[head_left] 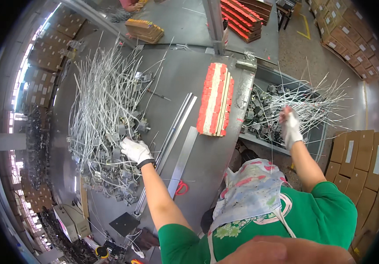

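Note:
My left hand (pixel 136 151), in a white glove, reaches into the right side of a pile of small grey box-shaped parts with long white wires (pixel 105 101) on the workbench. Its fingers are closed around one of the grey parts, mostly hidden under them. My right hand (pixel 291 127), in a white glove with bare fingertips, is above a grey plastic bin (pixel 282 147) to the right of the bench. Similar wired parts (pixel 301 99) fill the bin, their wires sticking out to the right. The right fingers are bunched and blurred, so their grip is unclear.
A red-and-cream bundle of strips (pixel 215 99) lies near the bench's right edge. Left of it are long metal rails (pixel 167 132), a flat metal bar (pixel 184 160), red scissors (pixel 182 188) and a screwdriver (pixel 158 95). Cartons (pixel 361 158) stand at the right.

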Demonstrator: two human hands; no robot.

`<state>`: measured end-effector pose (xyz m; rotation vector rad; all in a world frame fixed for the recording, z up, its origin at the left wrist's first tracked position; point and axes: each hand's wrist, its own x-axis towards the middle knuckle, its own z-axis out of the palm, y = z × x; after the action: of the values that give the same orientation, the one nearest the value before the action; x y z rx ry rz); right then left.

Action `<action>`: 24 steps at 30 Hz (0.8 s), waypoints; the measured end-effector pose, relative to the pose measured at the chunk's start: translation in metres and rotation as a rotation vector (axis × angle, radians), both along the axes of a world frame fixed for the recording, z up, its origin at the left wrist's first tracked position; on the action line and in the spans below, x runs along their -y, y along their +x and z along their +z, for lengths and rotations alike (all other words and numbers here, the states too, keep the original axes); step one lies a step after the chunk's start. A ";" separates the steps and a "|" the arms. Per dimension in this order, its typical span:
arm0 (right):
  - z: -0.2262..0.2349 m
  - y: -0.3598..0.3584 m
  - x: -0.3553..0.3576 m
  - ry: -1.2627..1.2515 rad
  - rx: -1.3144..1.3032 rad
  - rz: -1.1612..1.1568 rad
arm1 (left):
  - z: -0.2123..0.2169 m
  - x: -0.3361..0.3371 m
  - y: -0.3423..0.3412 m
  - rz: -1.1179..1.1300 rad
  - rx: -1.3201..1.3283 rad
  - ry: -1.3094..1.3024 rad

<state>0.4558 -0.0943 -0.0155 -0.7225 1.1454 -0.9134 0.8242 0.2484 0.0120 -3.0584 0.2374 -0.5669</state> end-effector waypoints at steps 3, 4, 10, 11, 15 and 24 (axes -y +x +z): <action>0.008 0.043 -0.057 0.065 -0.062 0.356 | -0.004 -0.021 0.007 -0.138 -0.105 -0.205; 0.013 0.055 -0.074 0.066 0.031 0.492 | -0.008 -0.030 0.007 -0.200 -0.124 -0.292; 0.044 0.086 -0.171 0.053 0.141 1.036 | -0.031 -0.074 -0.016 -0.381 -0.503 -0.991; 0.044 0.083 -0.172 0.075 0.122 1.056 | 0.006 -0.043 -0.051 -0.302 -0.889 -1.338; 0.051 0.087 -0.208 0.085 0.074 1.182 | 0.028 -0.053 -0.106 -0.237 -0.855 -1.864; 0.028 0.117 -0.266 0.284 0.238 1.288 | 0.022 -0.082 -0.259 -0.059 -0.909 -1.877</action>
<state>0.5731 0.1713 0.0123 -0.8811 0.3880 0.2523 0.5651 0.3304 0.0340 -4.5981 -0.6060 1.7646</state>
